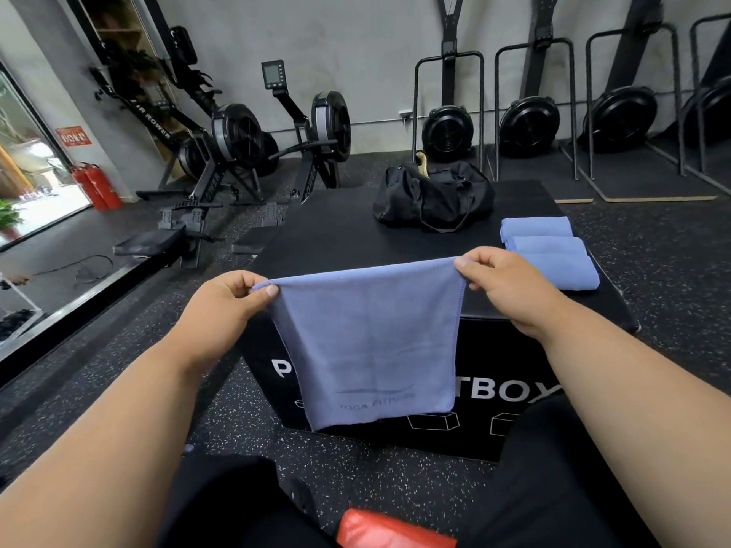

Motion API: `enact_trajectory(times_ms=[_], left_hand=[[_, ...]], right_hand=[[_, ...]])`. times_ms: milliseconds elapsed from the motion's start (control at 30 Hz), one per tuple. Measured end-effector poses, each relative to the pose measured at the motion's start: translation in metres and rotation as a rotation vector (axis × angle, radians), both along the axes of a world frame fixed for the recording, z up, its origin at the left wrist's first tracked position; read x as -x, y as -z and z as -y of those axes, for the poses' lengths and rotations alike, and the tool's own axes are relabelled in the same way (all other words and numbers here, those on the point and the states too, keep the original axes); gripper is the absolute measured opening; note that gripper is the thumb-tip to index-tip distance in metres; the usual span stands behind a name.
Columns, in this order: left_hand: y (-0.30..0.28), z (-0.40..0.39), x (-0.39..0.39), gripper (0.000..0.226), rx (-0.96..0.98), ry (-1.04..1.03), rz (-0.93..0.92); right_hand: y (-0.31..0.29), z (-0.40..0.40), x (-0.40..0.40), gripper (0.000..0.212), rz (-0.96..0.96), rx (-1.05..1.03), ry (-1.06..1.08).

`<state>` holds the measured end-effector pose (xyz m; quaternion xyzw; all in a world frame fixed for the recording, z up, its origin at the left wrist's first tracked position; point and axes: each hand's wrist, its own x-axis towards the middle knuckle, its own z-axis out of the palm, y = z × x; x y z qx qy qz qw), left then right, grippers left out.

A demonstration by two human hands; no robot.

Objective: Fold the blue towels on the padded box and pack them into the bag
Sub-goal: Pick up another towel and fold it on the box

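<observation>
A blue towel hangs in the air in front of the black padded box, doubled over, with its lower edge below the box's top. My left hand pinches its top left corner. My right hand pinches the top right corner. Three folded blue towels lie in an overlapping row on the box's right side. A black duffel bag sits at the box's far edge, unzipped on top, with something pale showing at the opening.
Rowing machines stand on the floor to the far left. Ski machines with round black fans line the back wall. Red fire extinguishers stand by the glass door at left. A red object lies between my legs.
</observation>
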<state>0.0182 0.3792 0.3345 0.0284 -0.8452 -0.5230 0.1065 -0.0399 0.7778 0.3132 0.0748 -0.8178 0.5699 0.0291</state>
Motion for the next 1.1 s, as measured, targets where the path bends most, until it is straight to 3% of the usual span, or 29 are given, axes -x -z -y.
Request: enact_trajectory(times_ms=[133,267,367,567,733,767,833,867,900,1033,1100], left_hand=[[0.013,0.001,0.008,0.009,-0.247,0.024,0.023],[0.026,0.006,0.018,0.013,-0.324,0.034,0.031],[0.024,0.005,0.027,0.024,-0.308,0.080,0.028],[-0.010,-0.005,0.080,0.015,-0.190,0.075,0.018],[-0.066,-0.013,0.206,0.022,-0.220,-0.050,-0.066],[-0.072,-0.013,0.235,0.028,-0.238,-0.087,-0.074],[-0.070,-0.006,0.282,0.091,-0.201,-0.171,-0.002],[-0.060,0.002,0.301,0.115,-0.138,-0.229,0.050],[-0.050,0.001,0.307,0.122,-0.066,-0.218,0.072],[0.016,-0.020,0.242,0.076,0.193,-0.068,0.164],[0.062,-0.016,0.211,0.054,0.220,-0.131,0.184]], right_hand=[[0.013,-0.004,0.001,0.023,0.026,0.190,-0.039],[0.021,-0.005,0.000,0.023,0.019,0.183,-0.026],[0.017,-0.005,0.006,0.023,-0.002,0.172,-0.003],[-0.013,0.002,0.041,0.022,-0.041,0.189,0.009],[-0.067,0.023,0.166,0.018,-0.093,0.198,0.169],[-0.077,0.026,0.190,0.024,-0.085,0.162,0.183],[-0.085,0.033,0.222,0.063,-0.063,-0.106,0.174],[-0.086,0.037,0.230,0.073,-0.070,-0.246,0.135],[-0.084,0.043,0.232,0.073,-0.087,-0.338,0.081],[-0.014,0.051,0.201,0.045,-0.034,-0.430,0.024],[0.030,0.046,0.179,0.033,-0.018,-0.483,0.046]])
